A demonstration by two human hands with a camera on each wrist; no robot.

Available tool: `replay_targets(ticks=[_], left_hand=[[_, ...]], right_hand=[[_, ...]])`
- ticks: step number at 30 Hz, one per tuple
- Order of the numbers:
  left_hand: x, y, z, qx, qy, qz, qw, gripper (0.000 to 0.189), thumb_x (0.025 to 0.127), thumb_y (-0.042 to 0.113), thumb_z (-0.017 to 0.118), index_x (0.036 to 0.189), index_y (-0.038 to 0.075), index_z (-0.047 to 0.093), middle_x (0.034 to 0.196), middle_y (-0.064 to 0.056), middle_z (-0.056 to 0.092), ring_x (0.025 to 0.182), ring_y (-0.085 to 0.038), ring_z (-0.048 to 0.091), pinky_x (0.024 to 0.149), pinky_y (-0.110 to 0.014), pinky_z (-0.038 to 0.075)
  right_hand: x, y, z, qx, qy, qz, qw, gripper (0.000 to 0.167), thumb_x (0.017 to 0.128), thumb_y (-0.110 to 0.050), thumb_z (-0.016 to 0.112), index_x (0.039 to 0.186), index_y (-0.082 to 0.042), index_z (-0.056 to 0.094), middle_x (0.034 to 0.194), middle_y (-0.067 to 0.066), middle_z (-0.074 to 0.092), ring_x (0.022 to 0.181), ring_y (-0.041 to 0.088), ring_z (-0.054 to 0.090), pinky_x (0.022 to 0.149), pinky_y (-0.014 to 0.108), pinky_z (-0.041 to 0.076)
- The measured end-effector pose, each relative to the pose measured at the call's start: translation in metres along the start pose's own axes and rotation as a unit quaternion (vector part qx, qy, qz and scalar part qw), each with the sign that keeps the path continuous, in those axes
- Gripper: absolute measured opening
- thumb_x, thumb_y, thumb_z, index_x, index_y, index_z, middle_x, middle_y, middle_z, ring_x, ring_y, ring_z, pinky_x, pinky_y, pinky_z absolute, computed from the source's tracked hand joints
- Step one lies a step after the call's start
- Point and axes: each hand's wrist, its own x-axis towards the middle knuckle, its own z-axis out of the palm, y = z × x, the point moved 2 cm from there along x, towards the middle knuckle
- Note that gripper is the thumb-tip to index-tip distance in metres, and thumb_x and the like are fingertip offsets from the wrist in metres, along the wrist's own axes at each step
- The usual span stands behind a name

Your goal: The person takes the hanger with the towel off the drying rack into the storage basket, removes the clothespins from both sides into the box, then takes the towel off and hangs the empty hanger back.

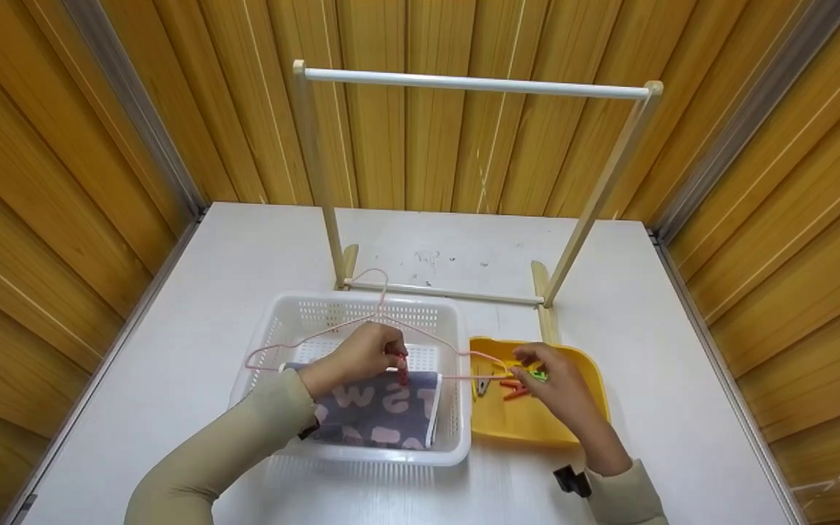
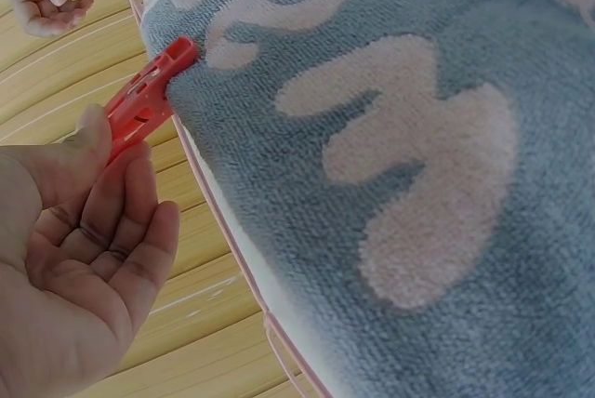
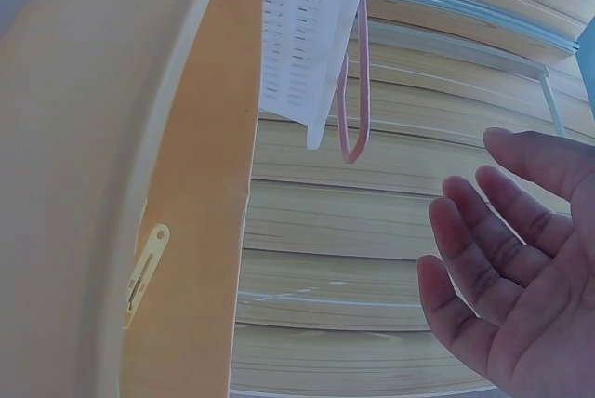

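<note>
My left hand pinches a red clothespin between thumb and fingers. The clothespin's far end is on the top edge of a grey-blue towel with pink letters and white trim. The towel hangs folded over the lower bar of a pink hanger, above a white basket. My right hand is held over a yellow tray, near the hanger's right end. In the right wrist view its fingers are loosely bent, hold nothing and stand apart from the hanger.
The white perforated basket stands under the towel. To its right, the yellow tray holds several clothespins, among them a red one. Behind them rises a wooden rack with a white top bar. Wood-patterned walls enclose the white table.
</note>
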Motion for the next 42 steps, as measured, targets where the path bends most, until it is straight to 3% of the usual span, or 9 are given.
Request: replay_targets(ticks=[9, 16, 21, 26, 30, 35, 42], left_hand=[[-0.001, 0.002, -0.001, -0.003, 0.015, 0.004, 0.9999, 0.009, 0.081, -0.002, 0.079, 0.077, -0.003, 0.071, 0.073, -0.016, 0.075, 0.065, 0.001, 0.051, 0.058, -0.015, 0.043], [0.0, 0.006, -0.006, -0.009, 0.022, 0.008, 0.9997, 0.007, 0.082, -0.001, 0.078, 0.078, -0.002, 0.072, 0.076, -0.015, 0.076, 0.068, -0.004, 0.058, 0.06, -0.017, 0.044], [-0.003, 0.009, -0.01, -0.041, 0.036, -0.004, 0.9985, 0.005, 0.084, 0.0, 0.077, 0.083, -0.003, 0.073, 0.081, -0.016, 0.078, 0.074, -0.017, 0.071, 0.064, -0.018, 0.048], [-0.009, 0.014, -0.014, -0.055, 0.06, -0.01, 0.9966, 0.009, 0.086, 0.004, 0.077, 0.09, -0.003, 0.073, 0.088, -0.016, 0.079, 0.086, -0.03, 0.076, 0.077, -0.033, 0.059], [-0.011, 0.018, -0.016, -0.051, 0.086, -0.012, 0.9949, 0.011, 0.087, 0.005, 0.077, 0.094, -0.002, 0.074, 0.092, -0.016, 0.079, 0.09, -0.032, 0.076, 0.082, -0.043, 0.061], [-0.014, 0.022, -0.015, -0.038, 0.127, -0.012, 0.9912, 0.014, 0.085, 0.006, 0.079, 0.096, -0.001, 0.074, 0.091, -0.014, 0.078, 0.088, -0.029, 0.075, 0.08, -0.038, 0.059], [-0.021, 0.034, -0.009, -0.04, 0.179, 0.006, 0.983, 0.02, 0.084, 0.005, 0.08, 0.102, 0.0, 0.073, 0.098, -0.013, 0.077, 0.09, -0.029, 0.074, 0.083, -0.04, 0.06]], right_hand=[[0.0, 0.0, 0.001, 0.004, -0.013, 0.009, 0.9999, 0.024, 0.091, -0.005, 0.074, 0.115, 0.0, 0.069, 0.107, 0.016, 0.073, 0.097, 0.026, 0.066, 0.089, 0.043, 0.058], [0.0, 0.0, 0.0, 0.003, -0.012, 0.01, 0.9999, 0.024, 0.092, -0.006, 0.074, 0.115, -0.001, 0.07, 0.107, 0.015, 0.073, 0.098, 0.026, 0.067, 0.087, 0.032, 0.057], [-0.001, -0.001, 0.0, 0.001, -0.008, 0.004, 1.0, 0.022, 0.091, -0.005, 0.074, 0.112, -0.003, 0.071, 0.106, 0.015, 0.073, 0.097, 0.028, 0.068, 0.087, 0.031, 0.057], [-0.002, -0.003, -0.001, -0.006, 0.002, -0.011, 0.9999, 0.021, 0.09, -0.005, 0.075, 0.111, -0.002, 0.071, 0.106, 0.011, 0.074, 0.096, 0.031, 0.068, 0.085, 0.031, 0.058], [-0.004, -0.008, -0.003, -0.006, 0.006, -0.015, 0.9999, 0.022, 0.09, -0.005, 0.075, 0.111, -0.003, 0.071, 0.107, 0.01, 0.074, 0.096, 0.028, 0.068, 0.086, 0.03, 0.059], [-0.007, -0.013, -0.003, 0.011, 0.004, -0.012, 0.9999, 0.023, 0.089, -0.004, 0.076, 0.111, -0.002, 0.071, 0.108, 0.011, 0.073, 0.098, 0.031, 0.068, 0.086, 0.035, 0.062], [-0.015, -0.024, -0.003, 0.009, 0.015, -0.047, 0.9987, 0.024, 0.087, -0.006, 0.079, 0.109, -0.004, 0.072, 0.104, 0.009, 0.072, 0.095, 0.028, 0.067, 0.084, 0.026, 0.061]])
